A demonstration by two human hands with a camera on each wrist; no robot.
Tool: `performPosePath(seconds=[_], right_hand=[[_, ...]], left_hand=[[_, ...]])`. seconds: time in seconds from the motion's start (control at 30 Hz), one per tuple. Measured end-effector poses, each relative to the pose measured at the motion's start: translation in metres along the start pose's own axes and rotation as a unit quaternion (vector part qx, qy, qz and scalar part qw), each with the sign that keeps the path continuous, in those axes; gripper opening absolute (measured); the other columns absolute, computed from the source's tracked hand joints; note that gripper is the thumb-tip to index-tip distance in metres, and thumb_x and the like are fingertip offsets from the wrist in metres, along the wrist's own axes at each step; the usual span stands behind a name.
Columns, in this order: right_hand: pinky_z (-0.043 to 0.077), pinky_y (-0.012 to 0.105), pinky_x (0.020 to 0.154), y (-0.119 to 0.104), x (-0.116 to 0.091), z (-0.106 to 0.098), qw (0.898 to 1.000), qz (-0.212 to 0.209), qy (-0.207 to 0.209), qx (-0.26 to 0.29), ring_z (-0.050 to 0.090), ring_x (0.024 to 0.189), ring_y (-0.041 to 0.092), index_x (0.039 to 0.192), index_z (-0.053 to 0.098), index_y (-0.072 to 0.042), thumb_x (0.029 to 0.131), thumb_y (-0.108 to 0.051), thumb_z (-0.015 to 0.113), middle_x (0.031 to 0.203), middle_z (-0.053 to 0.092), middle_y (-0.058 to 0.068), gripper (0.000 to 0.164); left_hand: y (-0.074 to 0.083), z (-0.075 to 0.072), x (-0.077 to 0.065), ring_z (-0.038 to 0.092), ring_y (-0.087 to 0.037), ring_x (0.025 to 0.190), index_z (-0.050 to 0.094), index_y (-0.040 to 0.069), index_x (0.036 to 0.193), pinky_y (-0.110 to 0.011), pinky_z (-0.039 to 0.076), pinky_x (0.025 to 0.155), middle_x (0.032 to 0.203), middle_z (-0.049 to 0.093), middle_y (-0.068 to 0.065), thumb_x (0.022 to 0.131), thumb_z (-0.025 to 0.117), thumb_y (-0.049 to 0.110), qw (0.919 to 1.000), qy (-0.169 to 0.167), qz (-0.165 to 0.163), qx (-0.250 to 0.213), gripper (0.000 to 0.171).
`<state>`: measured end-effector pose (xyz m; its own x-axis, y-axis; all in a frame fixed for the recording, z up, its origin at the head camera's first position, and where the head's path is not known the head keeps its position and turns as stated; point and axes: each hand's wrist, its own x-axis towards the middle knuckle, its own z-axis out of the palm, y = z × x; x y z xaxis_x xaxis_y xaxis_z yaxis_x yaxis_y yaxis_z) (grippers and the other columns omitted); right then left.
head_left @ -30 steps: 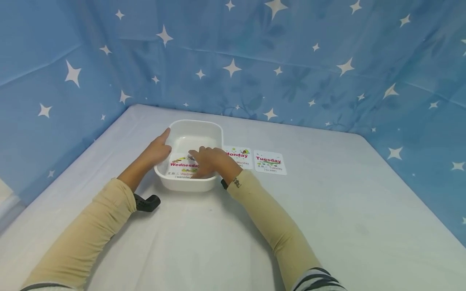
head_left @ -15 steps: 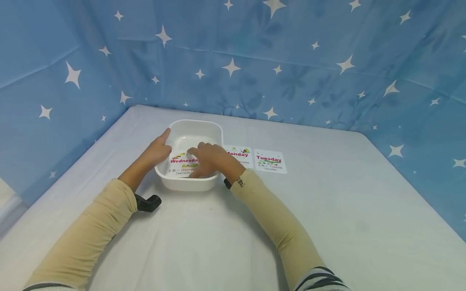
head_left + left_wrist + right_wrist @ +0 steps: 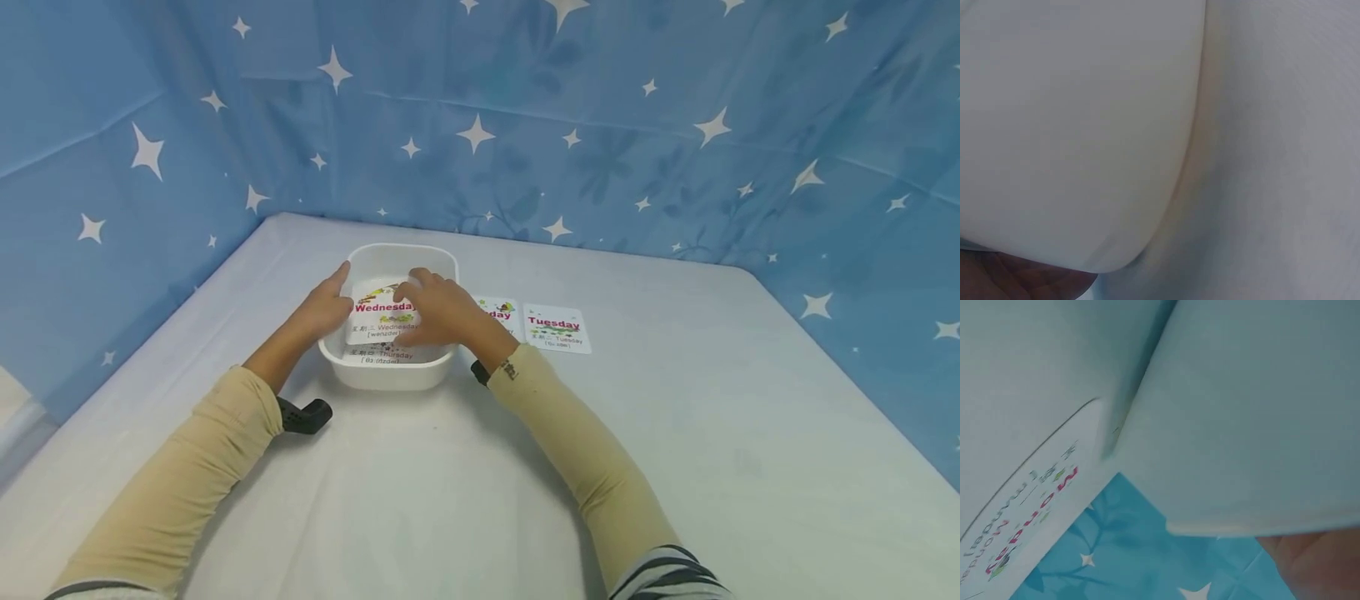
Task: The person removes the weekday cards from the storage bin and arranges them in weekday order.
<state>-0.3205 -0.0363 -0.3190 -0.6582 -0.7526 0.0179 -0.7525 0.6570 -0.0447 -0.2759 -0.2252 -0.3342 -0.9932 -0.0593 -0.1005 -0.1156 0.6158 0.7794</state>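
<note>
A white plastic basin [image 3: 390, 380] stands toward the back left of the table. My left hand [image 3: 322, 310] grips its left rim; in the left wrist view part of that hand [image 3: 1029, 280] shows below the basin wall. Inside, my right hand [image 3: 447, 315] pinches the right edge of a "Wednesday" card [image 3: 382, 327], raised off a "Thursday" card [image 3: 386, 355] lying in the basin. The Wednesday card covers the upper part of the Thursday card. Right of the basin lie a "Monday" card [image 3: 510, 310], partly hidden by my right hand, and a "Tuesday" card [image 3: 557, 330].
White cloth covers the table [image 3: 675, 417]. A blue curtain [image 3: 615, 108] with white stars hangs behind it and at both sides. A black wrist mount [image 3: 306, 415] sticks out from my left sleeve, in front of the basin.
The Wednesday card has come up and away from me in my right hand, uncovering the lower part of the Thursday card. My left hand stays on the rim.
</note>
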Motion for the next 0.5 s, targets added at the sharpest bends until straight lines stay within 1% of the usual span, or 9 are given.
performPosePath(seconds=[0.07, 0.17, 0.27, 0.4, 0.5], right_hand=[[0.042, 0.038, 0.099, 0.004, -0.001, -0.001, 1.000, -0.002, 0.011, 0.010, 0.045, 0.120, 0.024, 0.124, 0.047, -0.022, 0.074, -0.049, 0.068, 0.143, 0.033, 0.010, 0.061], [0.042, 0.040, 0.099, 0.007, -0.003, -0.004, 0.999, -0.007, 0.025, 0.025, 0.044, 0.122, 0.026, 0.125, 0.044, -0.022, 0.074, -0.049, 0.069, 0.144, 0.032, 0.011, 0.063], [0.038, 0.042, 0.104, 0.008, -0.005, -0.007, 0.999, -0.001, 0.047, 0.018, 0.041, 0.125, 0.028, 0.126, 0.044, -0.022, 0.072, -0.049, 0.070, 0.146, 0.029, 0.011, 0.065], [0.031, 0.044, 0.109, 0.012, -0.010, -0.012, 0.997, 0.017, 0.078, 0.001, 0.035, 0.130, 0.030, 0.128, 0.043, -0.023, 0.072, -0.049, 0.070, 0.149, 0.022, 0.010, 0.067], [0.030, 0.045, 0.109, 0.020, -0.018, -0.015, 0.995, 0.027, 0.100, 0.006, 0.033, 0.131, 0.030, 0.130, 0.043, -0.023, 0.072, -0.048, 0.071, 0.151, 0.018, 0.010, 0.069]], left_hand=[[0.000, 0.000, -0.001, -0.002, -0.036, 0.140, -0.008, 0.010, 0.146, -0.051, 0.009, 0.114, 0.153, -0.005, -0.014, 0.086, 0.030, 0.002, 1.0000, -0.002, 0.004, -0.005, 0.072], [0.000, -0.001, -0.001, -0.002, -0.036, 0.140, -0.009, 0.010, 0.146, -0.051, 0.011, 0.114, 0.153, -0.006, -0.014, 0.086, 0.030, 0.001, 1.0000, -0.004, 0.004, -0.007, 0.072], [0.000, -0.001, -0.001, -0.002, -0.036, 0.140, -0.009, 0.011, 0.146, -0.051, 0.010, 0.114, 0.153, -0.006, -0.014, 0.086, 0.030, 0.001, 1.0000, -0.005, 0.003, -0.007, 0.072], [0.000, 0.000, 0.000, -0.002, -0.035, 0.140, -0.009, 0.011, 0.146, -0.050, 0.009, 0.114, 0.153, -0.006, -0.013, 0.086, 0.029, 0.001, 0.9999, -0.004, 0.001, -0.010, 0.072], [0.000, 0.000, 0.001, -0.001, -0.035, 0.140, -0.010, 0.011, 0.146, -0.050, 0.013, 0.114, 0.153, -0.006, -0.013, 0.086, 0.029, 0.001, 0.9999, -0.006, -0.003, -0.011, 0.072]])
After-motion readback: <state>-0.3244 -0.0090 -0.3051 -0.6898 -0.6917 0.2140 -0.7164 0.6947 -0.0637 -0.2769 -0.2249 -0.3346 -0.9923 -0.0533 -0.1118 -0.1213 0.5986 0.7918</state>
